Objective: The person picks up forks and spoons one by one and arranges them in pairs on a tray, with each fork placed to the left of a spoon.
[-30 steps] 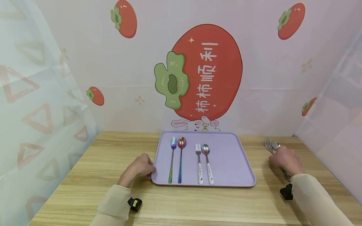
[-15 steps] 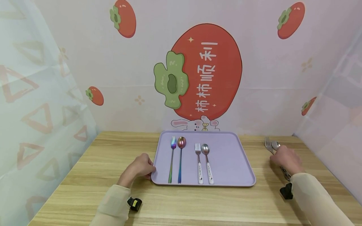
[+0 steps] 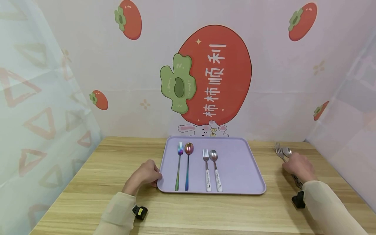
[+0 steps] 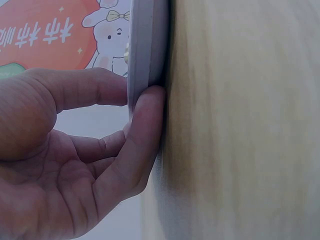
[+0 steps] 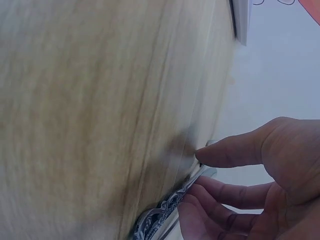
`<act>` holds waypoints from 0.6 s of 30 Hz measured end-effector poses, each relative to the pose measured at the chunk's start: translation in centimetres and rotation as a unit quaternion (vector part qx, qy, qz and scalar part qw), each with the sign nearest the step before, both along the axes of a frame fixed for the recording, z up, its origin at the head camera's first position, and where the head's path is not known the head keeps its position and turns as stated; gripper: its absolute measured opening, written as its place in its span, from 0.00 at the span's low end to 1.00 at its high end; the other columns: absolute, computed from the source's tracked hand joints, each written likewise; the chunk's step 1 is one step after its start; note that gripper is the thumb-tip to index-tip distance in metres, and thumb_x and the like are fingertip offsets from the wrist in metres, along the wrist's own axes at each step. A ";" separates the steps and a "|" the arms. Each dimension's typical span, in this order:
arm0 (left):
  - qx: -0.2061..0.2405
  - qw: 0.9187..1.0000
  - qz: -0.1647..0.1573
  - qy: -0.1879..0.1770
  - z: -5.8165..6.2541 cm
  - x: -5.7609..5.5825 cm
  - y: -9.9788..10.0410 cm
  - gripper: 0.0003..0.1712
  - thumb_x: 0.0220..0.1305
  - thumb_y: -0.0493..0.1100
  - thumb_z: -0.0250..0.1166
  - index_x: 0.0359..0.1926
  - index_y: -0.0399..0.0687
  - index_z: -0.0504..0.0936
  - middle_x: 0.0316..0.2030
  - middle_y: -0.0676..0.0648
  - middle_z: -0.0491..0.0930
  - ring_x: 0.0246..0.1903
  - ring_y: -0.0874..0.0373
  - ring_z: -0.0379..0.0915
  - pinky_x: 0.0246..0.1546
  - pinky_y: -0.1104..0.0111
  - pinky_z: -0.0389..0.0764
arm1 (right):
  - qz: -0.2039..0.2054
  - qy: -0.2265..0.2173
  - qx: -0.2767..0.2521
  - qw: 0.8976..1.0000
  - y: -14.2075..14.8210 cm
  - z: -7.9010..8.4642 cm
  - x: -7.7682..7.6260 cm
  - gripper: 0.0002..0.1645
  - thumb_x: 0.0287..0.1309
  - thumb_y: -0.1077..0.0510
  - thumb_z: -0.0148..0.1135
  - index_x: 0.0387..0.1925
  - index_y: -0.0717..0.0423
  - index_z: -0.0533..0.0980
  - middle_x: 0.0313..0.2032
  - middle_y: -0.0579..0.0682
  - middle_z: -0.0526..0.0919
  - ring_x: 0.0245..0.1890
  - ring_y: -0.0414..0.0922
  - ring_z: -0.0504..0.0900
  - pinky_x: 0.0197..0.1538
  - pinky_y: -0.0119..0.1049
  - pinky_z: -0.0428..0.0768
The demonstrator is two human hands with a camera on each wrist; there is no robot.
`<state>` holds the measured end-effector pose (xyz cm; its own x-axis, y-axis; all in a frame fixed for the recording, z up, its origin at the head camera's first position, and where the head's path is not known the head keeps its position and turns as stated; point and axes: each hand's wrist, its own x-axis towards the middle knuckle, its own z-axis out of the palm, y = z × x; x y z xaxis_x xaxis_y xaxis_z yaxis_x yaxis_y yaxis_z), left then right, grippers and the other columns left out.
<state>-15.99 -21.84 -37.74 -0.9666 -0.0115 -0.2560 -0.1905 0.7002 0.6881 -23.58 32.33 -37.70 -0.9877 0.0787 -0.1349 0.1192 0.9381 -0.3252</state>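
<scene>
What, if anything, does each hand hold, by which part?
Left hand: tray, by its left rim near front corner. Right hand: at ornate cutlery; hold unclear.

A wood-grained desk (image 3: 188, 213) stood before a pale backdrop (image 3: 141, 68) printed with a large red persimmon (image 3: 235, 68), its leafy cap (image 3: 178, 86) green and white characters (image 3: 216, 58) running up its side. Beneath it showed a white rabbit (image 3: 202, 129) with a yellow bow (image 3: 213, 132). Four smaller persimmons (image 3: 133, 21) surrounded these, and faded triangles (image 3: 40, 122) patterned the left-hand sheet (image 3: 63, 137).
</scene>
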 end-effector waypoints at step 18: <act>0.000 1.000 -0.001 0.002 0.0 0.1 0.0 0.06 0.60 0.28 0.64 0.27 0.33 0.77 0.22 0.40 0.79 0.20 0.55 0.79 0.22 0.67 0.84 | -0.018 -0.011 0.005 1.000 0.0 0.0 -0.4 0.10 0.53 0.58 0.56 0.23 0.61 0.68 0.23 0.58 0.69 0.24 0.52 0.70 0.25 0.42 0.68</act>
<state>-15.89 -21.81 -37.72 -0.9678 -0.0101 -0.2514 -0.1862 0.7008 0.6886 -24.01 32.35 -37.69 -0.9810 0.1149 -0.1564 0.1595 0.9365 -0.3123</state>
